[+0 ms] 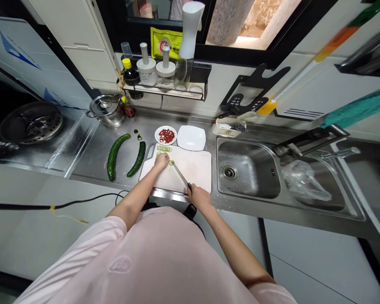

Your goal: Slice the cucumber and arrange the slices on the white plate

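My right hand [199,196] is wrapped round the black handle of a knife [181,173], whose blade points up and left over the white cutting board [194,169]. At the blade's tip lies a round green cucumber slice [171,162]. My left hand [161,161] is closed just left of that slice, low over the board; whatever its fingers hold is hidden. Behind it, cucumber slices [164,148] lie overlapping in a row near the board's far edge. Left of the board rest a shorter cucumber [137,159] with its end cut and a long curved whole one [115,157].
Behind the board stand a plate of chopped red pieces [166,135] and a white square plate [191,138]. Small cut ends [139,137] lie near a steel pot [107,110]. A double sink [248,169] is at right, with a plastic bag [304,180]. A rack [166,89] holds jars.
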### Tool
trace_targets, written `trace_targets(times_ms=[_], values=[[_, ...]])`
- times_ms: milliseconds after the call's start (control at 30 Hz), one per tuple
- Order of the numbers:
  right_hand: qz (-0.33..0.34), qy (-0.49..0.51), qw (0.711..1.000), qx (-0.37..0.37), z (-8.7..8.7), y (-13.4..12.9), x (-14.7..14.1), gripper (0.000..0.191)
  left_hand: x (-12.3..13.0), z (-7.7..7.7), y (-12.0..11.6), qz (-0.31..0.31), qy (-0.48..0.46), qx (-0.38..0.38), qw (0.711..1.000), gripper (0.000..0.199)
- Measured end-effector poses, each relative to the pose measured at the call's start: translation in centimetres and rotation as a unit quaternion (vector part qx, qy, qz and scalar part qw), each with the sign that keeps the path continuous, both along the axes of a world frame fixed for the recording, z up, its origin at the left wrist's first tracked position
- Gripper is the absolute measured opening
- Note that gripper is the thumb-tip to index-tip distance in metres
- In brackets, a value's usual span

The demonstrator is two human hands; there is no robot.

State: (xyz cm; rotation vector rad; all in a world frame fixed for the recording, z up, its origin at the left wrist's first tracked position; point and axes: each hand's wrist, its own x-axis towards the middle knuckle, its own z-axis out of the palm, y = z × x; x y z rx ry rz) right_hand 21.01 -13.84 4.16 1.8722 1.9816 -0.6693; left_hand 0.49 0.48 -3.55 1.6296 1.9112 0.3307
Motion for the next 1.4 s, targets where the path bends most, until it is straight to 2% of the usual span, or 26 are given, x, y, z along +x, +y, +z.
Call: trace_targets(times_ms=[233, 633, 967, 1400], values=[[0.012, 0.001, 1.000, 0.023, -0.03, 0.44, -0.21, 0.033, -0.07, 0.03, 0.06, -0.003, -0.008, 0.003, 1.000, 0.011], [0.007, -0.004, 1.000, 0.006, 0.51, 0.78, -0.46, 0.033, -0.04, 0.22, 0.20, 0.006, -0.008, -0.010, 1.000, 0.012], [0.015, -0.003, 1.000, 0.017, 0.53, 0.79, -0.25, 0.033, -0.14, -0.33, 0.30, 0.008, -0.012, 0.000, 1.000, 0.011], [0.020, -0.008, 1.000, 0.018, 0.45, 0.48, 0.07, 0.033, -0.11, -0.17, 0.26, 0.011, -0.012, -0.004, 1.000, 0.012]])
